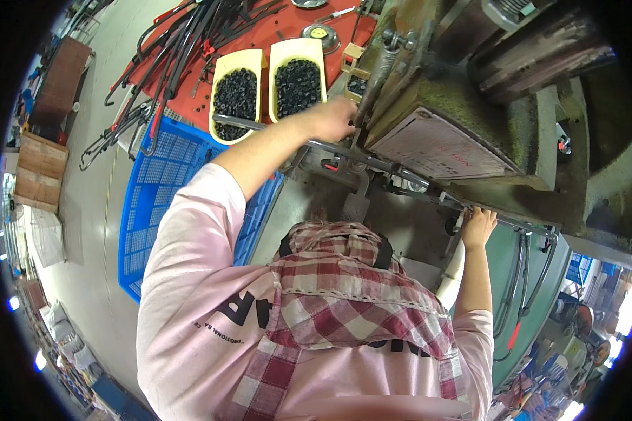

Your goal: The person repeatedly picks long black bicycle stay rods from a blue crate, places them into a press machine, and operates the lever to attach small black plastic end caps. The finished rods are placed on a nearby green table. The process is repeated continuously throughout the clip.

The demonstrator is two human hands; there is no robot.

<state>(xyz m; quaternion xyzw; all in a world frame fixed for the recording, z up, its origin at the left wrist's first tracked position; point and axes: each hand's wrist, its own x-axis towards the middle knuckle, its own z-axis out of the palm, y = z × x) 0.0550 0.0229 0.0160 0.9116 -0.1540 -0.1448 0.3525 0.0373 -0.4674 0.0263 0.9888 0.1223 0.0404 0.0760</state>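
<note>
Grey metal rod (400,172) – long, thin, bent – both hands clamped on it: left (333,119), right (479,226).

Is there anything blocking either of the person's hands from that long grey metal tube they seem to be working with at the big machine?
Nothing visible does. The left hand is already on the long grey metal tube near the machine, and the right hand grips the tube's other end under the machine's edge. No object lies between hands and tube.
</note>
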